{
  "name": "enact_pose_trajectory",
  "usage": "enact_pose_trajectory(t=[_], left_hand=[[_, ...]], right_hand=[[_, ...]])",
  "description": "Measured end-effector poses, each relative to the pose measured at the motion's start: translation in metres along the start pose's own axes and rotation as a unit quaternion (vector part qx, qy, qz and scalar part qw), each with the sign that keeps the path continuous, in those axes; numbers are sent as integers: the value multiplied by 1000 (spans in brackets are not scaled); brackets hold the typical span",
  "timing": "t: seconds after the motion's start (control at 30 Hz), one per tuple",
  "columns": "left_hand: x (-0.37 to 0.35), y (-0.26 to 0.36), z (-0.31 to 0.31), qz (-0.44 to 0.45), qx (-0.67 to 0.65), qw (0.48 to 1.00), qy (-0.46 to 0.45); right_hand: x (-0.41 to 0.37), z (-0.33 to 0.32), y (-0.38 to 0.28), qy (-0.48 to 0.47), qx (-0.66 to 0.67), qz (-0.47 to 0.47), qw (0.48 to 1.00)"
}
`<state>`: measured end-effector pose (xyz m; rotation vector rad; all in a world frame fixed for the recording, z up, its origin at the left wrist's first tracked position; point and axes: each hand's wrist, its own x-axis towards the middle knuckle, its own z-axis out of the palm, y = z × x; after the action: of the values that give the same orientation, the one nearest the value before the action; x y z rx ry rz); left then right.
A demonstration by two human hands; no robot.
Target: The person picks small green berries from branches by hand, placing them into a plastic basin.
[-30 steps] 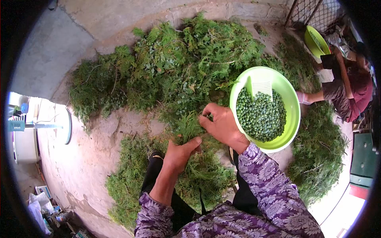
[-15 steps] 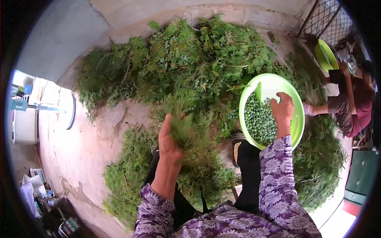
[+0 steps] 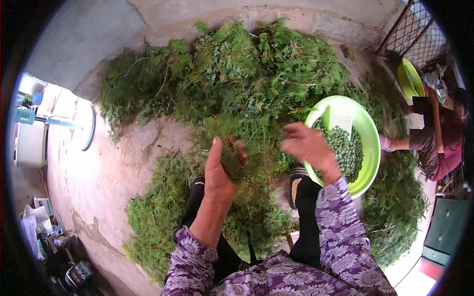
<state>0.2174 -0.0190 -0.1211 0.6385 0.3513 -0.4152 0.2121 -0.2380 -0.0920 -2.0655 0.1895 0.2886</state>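
A leafy evergreen sprig (image 3: 228,157) is in my left hand (image 3: 217,180), its fingers curled around the stems above the middle of the floor. My right hand (image 3: 311,148) hangs over the left rim of a light green plastic basin (image 3: 370,170). Motion smears its fingertips, so whether anything is between them cannot be made out. Inside the basin lie many small round green cones or berries (image 3: 349,154), heaped below a ridged white-green washboard part (image 3: 340,121). Cut evergreen branches (image 3: 247,74) form a big heap beyond both hands.
More greenery (image 3: 158,212) lies by my left foot, and another pile (image 3: 395,212) is right of the basin. At the far right sits another person (image 3: 434,133) near a second green basin (image 3: 411,79). A fan-like stand (image 3: 86,128) and a white box (image 3: 30,143) are at left.
My right hand has moved left from above the cones in the basin toward my left hand. The left hand keeps its sprig and has shifted slightly.
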Motion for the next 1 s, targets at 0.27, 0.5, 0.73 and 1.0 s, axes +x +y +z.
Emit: enact_pose_trajectory(t=[0.27,0.5,0.73,1.0], left_hand=[[-14,9,29,24,34,999,22],[-17,19,10,-13,40,998,-37],[-40,-17,7,256,635,724,-83],[-63,-15,10,216,663,698,-159]], right_hand=[[-9,71,1,-106,-15,17,994],[-13,88,34,-113,-182,-107,971],[-87,210,145,-204,235,-34,950],[-60,239,123,-343,-177,6,923]])
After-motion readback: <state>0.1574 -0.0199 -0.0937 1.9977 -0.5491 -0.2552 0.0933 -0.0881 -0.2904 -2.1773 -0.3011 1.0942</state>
